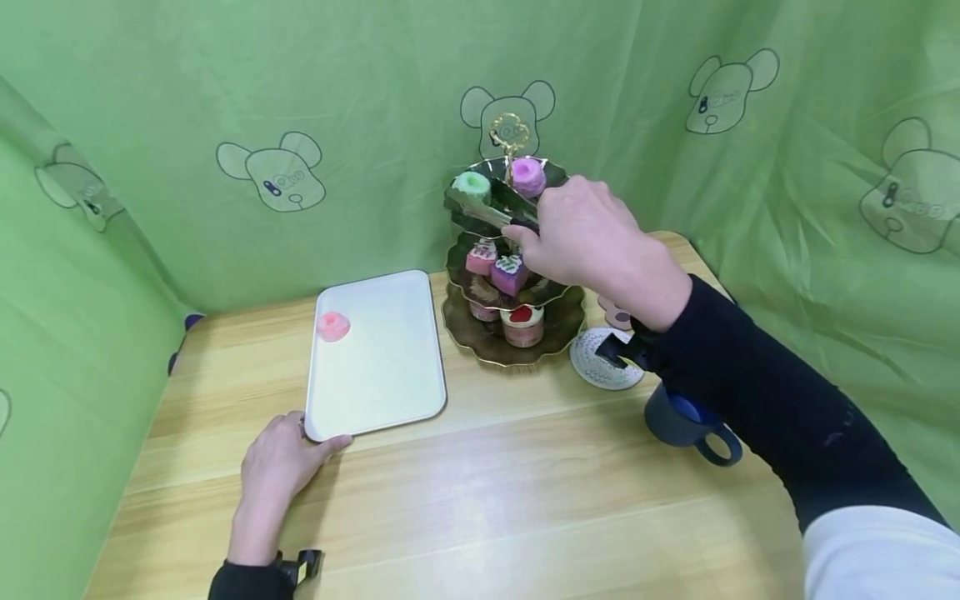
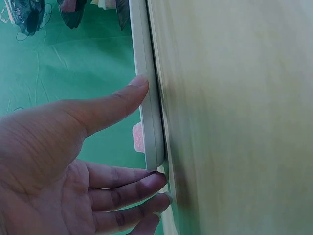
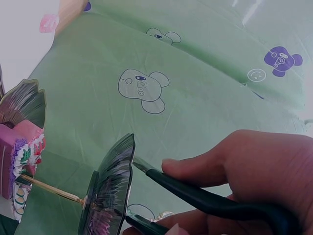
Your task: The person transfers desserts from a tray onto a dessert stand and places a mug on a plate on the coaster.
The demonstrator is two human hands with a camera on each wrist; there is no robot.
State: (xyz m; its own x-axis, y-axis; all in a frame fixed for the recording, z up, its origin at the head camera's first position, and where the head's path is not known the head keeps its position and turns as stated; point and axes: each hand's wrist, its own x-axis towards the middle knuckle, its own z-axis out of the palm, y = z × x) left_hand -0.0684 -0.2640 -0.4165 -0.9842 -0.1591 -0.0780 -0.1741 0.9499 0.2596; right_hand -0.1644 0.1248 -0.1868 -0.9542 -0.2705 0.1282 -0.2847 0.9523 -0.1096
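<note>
My right hand [image 1: 592, 233] grips a pair of tongs [image 3: 195, 196] with dark handles. Its metal end [image 1: 480, 208] reaches over the top tier of a three-tier dessert stand [image 1: 487, 346], beside a green ring-shaped cake [image 1: 472, 185]; I cannot tell whether the tips touch it. A purple cake [image 1: 527, 177] sits on that same tier, close to my knuckles. At the near left corner of a white tray [image 1: 378, 358], my left hand [image 1: 279, 458] holds the rim between thumb and fingers. On the tray's left side lies a pink cake [image 1: 332, 326].
Heart-shaped cakes [image 1: 508, 273] fill the middle tier, and cup desserts [image 1: 522, 327] the bottom one. Right of the stand are a patterned saucer [image 1: 596, 375] and a dark blue mug [image 1: 675, 421] under my right forearm. A green curtain [image 1: 375, 100] encloses the wooden table [image 1: 525, 500].
</note>
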